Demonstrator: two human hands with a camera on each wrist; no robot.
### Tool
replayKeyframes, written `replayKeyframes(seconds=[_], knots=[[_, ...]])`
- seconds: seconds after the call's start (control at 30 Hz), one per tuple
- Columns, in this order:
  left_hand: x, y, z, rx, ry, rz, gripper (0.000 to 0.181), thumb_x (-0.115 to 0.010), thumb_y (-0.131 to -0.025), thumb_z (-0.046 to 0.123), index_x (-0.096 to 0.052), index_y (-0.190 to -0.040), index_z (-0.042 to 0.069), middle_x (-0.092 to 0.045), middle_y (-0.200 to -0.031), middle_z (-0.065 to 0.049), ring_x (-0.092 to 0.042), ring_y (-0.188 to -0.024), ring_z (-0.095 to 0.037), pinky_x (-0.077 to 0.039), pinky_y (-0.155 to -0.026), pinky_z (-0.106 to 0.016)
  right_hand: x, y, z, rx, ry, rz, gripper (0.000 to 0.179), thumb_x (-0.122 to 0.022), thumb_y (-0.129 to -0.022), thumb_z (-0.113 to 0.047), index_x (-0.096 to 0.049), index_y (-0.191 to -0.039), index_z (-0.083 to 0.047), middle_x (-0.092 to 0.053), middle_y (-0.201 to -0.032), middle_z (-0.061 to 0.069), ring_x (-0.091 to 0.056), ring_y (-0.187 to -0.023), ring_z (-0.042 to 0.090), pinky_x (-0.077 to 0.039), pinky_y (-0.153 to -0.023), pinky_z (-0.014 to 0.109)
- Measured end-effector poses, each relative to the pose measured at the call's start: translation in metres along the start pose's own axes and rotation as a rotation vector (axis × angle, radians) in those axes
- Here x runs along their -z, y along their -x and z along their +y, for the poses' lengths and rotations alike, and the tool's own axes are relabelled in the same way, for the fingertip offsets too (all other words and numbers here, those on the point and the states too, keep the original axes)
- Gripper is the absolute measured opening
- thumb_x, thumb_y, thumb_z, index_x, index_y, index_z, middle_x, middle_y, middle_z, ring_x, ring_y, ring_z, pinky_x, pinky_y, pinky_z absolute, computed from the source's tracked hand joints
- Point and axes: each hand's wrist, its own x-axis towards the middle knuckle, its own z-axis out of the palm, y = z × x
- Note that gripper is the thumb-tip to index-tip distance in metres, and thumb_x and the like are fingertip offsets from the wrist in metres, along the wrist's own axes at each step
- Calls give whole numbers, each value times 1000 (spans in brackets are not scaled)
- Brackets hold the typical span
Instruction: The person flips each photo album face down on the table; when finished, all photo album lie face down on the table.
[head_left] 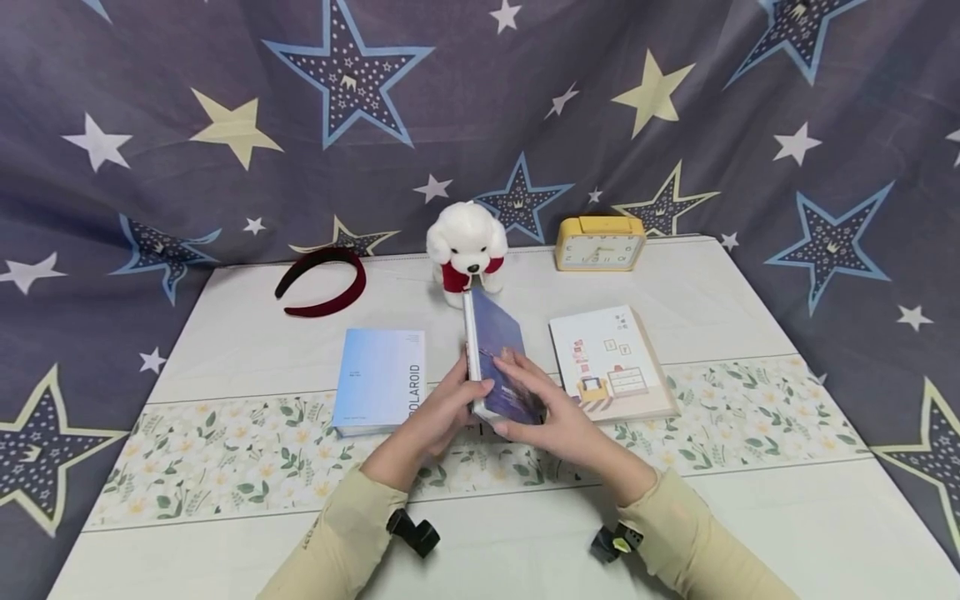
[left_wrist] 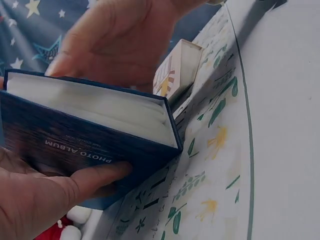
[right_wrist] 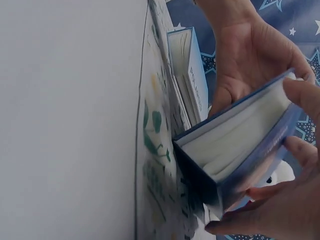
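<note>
Extending over the near side of the table (head_left: 517, 533), two pale sleeves (head_left: 348, 525) carry black wrist devices (head_left: 414, 532), apparently set there to face the hands. Beyond the cuffs, the left hand (head_left: 441, 410) clasps one side of a dark blue photo album (head_left: 497, 329), thumb and fingers bent around it. The right hand (head_left: 558, 408) pinches the other side, its fingers spaced over the cover and its thumb at the lower edge. The grip from both sides probably steadies a thick block whose pages show between the covers. The album is tilted over the middle of the floral band (head_left: 247, 454); whether its bottom corner touches the table, I cannot tell. Flat on either side lie a blue Polaroid book (head_left: 378, 375) to the left and an illustrated book (head_left: 592, 346) to the right, leaving a gap that seems to give the hands room. Farther back, a dark red headband (head_left: 357, 287) lies on the left, a white plush dog (head_left: 468, 229) sits behind the album and a yellow clock (head_left: 600, 250) stands upright on the right, perhaps to keep its dial readable, before the star-printed cloth (head_left: 465, 100).
</note>
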Motion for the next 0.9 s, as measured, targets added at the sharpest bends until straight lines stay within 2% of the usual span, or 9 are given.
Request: replayKeyframes(seconds=[0.13, 0.33, 0.4, 0.47, 0.6, 0.67, 0.8, 0.9], knots=[[3, 4, 1, -14, 41, -6, 78, -45, -93, 19, -1, -158, 12, -26, -154, -26, -44, -130, -43, -43, -100, -51, 3, 0, 6, 22, 20, -15, 78, -79, -83, -16, -40, -151, -20, -23, -160, 0, -10, -148, 30, -11, -115, 57], [9, 9, 3, -38, 44, -6, 70, -42, -95, 14, -9, -156, 3, -37, -145, -33, -58, -117, -33, -50, -92, -44, 8, 0, 9, -12, 83, -17, 78, -78, -85, -22, -38, -152, -25, -22, -161, 2, -12, -146, 37, -15, -110, 66], [11, 10, 4, -37, 51, -8, 69, -42, -96, 12, -10, -156, 4, -37, -145, -34, -61, -114, -29, -51, -90, -43, 9, 1, 10, -28, 102, -15, 79, -78, -84, -24, -37, -152, -26, -20, -161, 9, -13, -146, 39, -18, -107, 69], [12, 11, 5, -39, 66, -17, 71, -43, -97, 10, -7, -158, 10, -34, -148, -31, -59, -116, -29, -50, -92, -44, 9, 1, 10, -47, 125, -11, 79, -78, -84, -26, -37, -152, -27, -19, -160, 14, -13, -146, 40, -20, -105, 71], [16, 14, 7, -39, 69, -24, 80, -43, -99, 6, 8, -157, 25, -20, -158, -22, -51, -124, -38, -48, -95, -46, 11, 2, 9, -87, 167, -10, 79, -78, -84, -30, -37, -152, -28, -14, -159, 23, -16, -143, 46, -24, -103, 70], [17, 15, 8, -28, 62, -14, 84, -42, -99, 5, 16, -155, 28, -12, -161, -18, -46, -128, -43, -47, -96, -47, 11, 2, 8, -102, 191, -11, 78, -77, -84, -30, -38, -152, -27, -12, -159, 25, -20, -141, 49, -26, -104, 69], [20, 17, 9, 10, 11, 26, 83, -39, -100, 3, 20, -154, 22, -4, -163, -13, -43, -130, -44, -48, -96, -46, 13, 2, 8, -135, 247, -2, 74, -76, -85, -33, -41, -150, -24, -9, -159, 26, -24, -138, 51, -29, -106, 63], [22, 17, 7, 39, -38, 53, 78, -38, -99, 0, 11, -157, 20, -12, -162, -14, -50, -125, -38, -51, -91, -42, 14, 2, 8, -154, 293, 4, 73, -75, -85, -36, -43, -149, -23, -7, -160, 23, -23, -139, 49, -29, -107, 61]])
